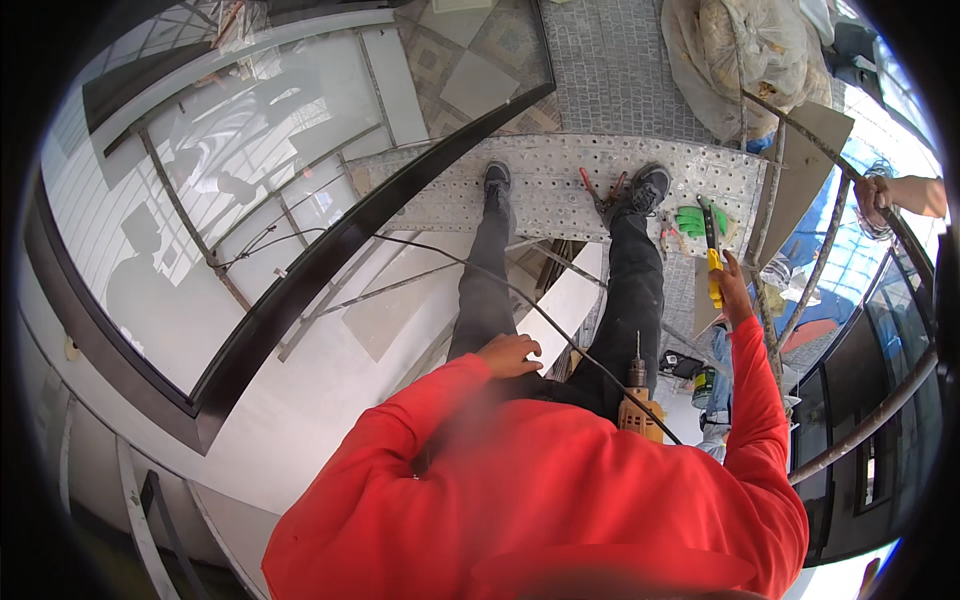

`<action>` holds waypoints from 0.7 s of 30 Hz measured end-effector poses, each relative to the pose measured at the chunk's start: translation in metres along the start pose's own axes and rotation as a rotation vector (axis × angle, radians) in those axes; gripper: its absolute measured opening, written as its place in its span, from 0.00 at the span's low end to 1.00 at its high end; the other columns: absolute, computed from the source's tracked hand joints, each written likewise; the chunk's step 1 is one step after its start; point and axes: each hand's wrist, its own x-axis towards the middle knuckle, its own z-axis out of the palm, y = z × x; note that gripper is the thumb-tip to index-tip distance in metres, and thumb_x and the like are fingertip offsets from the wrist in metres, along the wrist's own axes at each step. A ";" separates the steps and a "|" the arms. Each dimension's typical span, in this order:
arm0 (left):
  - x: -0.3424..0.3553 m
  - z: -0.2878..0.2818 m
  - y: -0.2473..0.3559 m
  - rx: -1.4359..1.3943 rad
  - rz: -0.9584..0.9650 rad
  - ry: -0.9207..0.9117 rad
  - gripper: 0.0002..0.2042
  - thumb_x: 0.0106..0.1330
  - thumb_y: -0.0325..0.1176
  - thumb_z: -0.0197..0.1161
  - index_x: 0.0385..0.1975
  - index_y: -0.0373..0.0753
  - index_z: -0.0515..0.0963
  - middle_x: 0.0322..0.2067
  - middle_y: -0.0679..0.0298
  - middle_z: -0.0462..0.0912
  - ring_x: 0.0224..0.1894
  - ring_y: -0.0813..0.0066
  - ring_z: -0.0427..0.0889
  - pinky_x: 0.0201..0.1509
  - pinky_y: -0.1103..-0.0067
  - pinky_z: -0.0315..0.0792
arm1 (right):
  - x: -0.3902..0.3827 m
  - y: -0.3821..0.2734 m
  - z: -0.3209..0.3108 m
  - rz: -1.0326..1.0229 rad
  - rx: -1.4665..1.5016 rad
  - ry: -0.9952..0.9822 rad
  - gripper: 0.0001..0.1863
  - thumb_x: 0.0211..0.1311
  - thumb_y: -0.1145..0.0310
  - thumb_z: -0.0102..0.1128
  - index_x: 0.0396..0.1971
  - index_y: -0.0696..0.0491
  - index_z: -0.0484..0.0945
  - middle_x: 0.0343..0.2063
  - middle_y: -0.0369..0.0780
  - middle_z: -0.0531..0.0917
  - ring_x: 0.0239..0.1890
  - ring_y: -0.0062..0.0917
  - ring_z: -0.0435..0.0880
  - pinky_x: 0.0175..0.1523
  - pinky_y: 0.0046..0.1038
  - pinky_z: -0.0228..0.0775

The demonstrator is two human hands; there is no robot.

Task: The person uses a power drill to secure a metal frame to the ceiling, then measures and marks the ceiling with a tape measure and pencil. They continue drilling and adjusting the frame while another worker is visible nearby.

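Note:
My right hand [736, 290] is closed around a yellow-handled tool [714, 278] with a long dark end pointing away from me. Its exact kind is unclear. At my waist, my left hand [510, 355] rests against my dark trousers, fingers loosely bent and apart, holding nothing. An orange power drill [640, 412] with a bit fitted sits by my right hip, bit pointing forward. Past the tool's far end lie green gloves [688, 221] on the perforated metal platform [560, 158]. Red-handled pliers [603, 198] lie between my shoes.
A black cable [480, 265] crosses over my legs. To my left stands a large dark-framed glass pane [330, 240]. Scaffold bars [825, 250] rise at the right, where another person's hand [878, 197] grips one. Plastic sacks [745, 60] lie beyond the platform.

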 end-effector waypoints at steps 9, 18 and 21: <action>-0.045 -0.049 -0.071 -0.102 0.241 0.149 0.20 0.72 0.53 0.58 0.47 0.42 0.83 0.47 0.53 0.83 0.54 0.52 0.81 0.59 0.62 0.73 | -0.227 -0.051 0.163 -0.204 -0.242 -0.420 0.29 0.59 0.66 0.66 0.61 0.56 0.72 0.35 0.31 0.76 0.29 0.14 0.73 0.34 0.22 0.68; -0.283 -0.111 -0.214 -0.328 0.360 0.811 0.17 0.70 0.48 0.64 0.38 0.36 0.81 0.35 0.56 0.84 0.38 0.59 0.84 0.42 0.66 0.76 | -0.280 -0.033 0.323 -0.626 -0.870 -0.256 0.36 0.55 0.65 0.73 0.63 0.62 0.73 0.50 0.46 0.83 0.54 0.27 0.82 0.58 0.31 0.73; -0.398 -0.097 -0.273 -0.076 0.074 0.795 0.16 0.75 0.44 0.59 0.40 0.34 0.79 0.34 0.56 0.85 0.37 0.65 0.84 0.41 0.68 0.76 | -0.300 -0.050 0.368 -0.785 -1.211 -0.148 0.34 0.50 0.66 0.74 0.58 0.62 0.76 0.48 0.49 0.83 0.51 0.37 0.84 0.57 0.35 0.75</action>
